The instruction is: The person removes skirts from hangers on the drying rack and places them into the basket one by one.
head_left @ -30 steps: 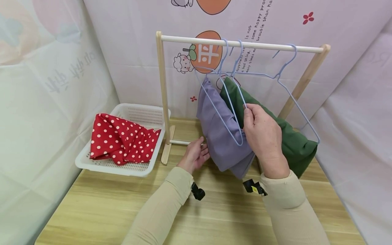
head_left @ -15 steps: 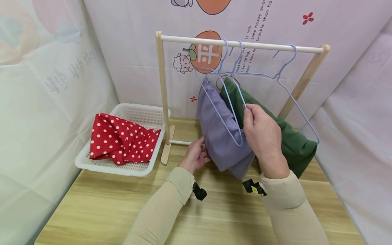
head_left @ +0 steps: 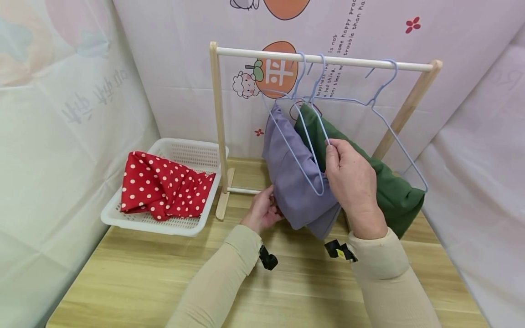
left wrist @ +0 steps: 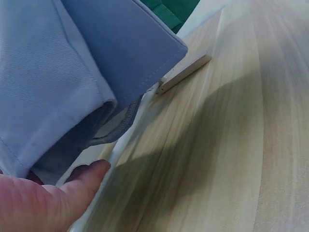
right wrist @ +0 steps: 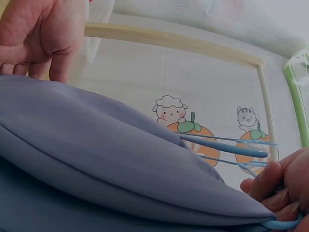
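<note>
A purple cloth point(head_left: 293, 177) hangs from a blue hanger point(head_left: 321, 120) on the rack. My right hand point(head_left: 354, 189) pinches that hanger's sloping arm between thumb and fingers; the right wrist view also shows this hand point(right wrist: 285, 186) at the hanger, beside the cloth point(right wrist: 120, 150). At the cloth's lower left edge is my left hand point(head_left: 264, 209), touching it with fingers partly hidden behind it. Loosely extended fingers of that hand point(right wrist: 43, 38) meet the cloth's edge in the right wrist view. A bare blue hanger point(head_left: 287, 141) hangs in front of the purple cloth.
Green cloth point(head_left: 393, 196) hangs from the rightmost hanger point(head_left: 399, 136) of the wooden rack point(head_left: 219, 114). Left of the rack, a white basket point(head_left: 184, 230) holds red polka-dot cloth point(head_left: 164, 187). Printed fabric stands behind the wooden table point(head_left: 135, 273).
My left hand has shifted slightly right, further against the purple cloth's edge, which has moved a little. My right hand has stayed on the hanger.
</note>
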`<action>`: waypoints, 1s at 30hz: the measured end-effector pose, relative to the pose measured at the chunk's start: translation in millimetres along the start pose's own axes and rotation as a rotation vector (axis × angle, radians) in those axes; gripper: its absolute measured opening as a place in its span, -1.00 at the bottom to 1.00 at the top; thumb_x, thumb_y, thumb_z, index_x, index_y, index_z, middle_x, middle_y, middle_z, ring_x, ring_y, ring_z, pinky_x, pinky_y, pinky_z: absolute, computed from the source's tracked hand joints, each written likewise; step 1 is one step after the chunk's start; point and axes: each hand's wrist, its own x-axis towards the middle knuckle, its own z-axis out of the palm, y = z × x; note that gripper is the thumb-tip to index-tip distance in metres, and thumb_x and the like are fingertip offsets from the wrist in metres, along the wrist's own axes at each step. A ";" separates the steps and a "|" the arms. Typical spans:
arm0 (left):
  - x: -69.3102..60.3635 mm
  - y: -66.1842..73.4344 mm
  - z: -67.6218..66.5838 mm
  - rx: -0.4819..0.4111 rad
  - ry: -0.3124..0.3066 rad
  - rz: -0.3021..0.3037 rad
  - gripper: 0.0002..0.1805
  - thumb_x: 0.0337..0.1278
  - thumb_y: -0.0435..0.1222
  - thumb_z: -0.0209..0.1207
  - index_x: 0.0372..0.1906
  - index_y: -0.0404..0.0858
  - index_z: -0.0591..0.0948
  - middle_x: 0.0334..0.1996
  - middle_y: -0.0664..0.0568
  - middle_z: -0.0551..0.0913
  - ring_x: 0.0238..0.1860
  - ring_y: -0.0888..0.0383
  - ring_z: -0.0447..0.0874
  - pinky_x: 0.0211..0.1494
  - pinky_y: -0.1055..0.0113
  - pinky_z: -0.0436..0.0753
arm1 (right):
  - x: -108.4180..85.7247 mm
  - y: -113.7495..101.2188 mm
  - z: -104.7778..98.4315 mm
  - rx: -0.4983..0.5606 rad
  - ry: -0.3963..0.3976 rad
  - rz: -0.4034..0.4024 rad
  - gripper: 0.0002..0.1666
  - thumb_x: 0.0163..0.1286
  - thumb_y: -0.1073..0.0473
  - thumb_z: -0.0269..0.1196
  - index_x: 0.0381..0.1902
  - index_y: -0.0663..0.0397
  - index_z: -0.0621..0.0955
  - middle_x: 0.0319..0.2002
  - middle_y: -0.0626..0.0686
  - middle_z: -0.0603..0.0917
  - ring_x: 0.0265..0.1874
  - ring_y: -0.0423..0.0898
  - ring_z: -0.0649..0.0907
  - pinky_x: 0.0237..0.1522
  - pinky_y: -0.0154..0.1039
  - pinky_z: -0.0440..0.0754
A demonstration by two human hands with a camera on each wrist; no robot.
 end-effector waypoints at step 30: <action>0.6 17.5 -10.0 0.054 0.210 0.258 -0.35 0.39 -0.01 0.29 0.31 -0.41 0.50 0.24 -0.15 0.59 0.22 -0.03 0.57 0.45 0.09 0.48 | -0.7 -1.0 -1.3 0.011 -0.001 -0.006 -0.49 0.71 -0.05 -0.09 0.30 0.06 0.61 -0.39 0.12 0.73 -0.36 0.08 0.69 -0.29 -0.01 0.56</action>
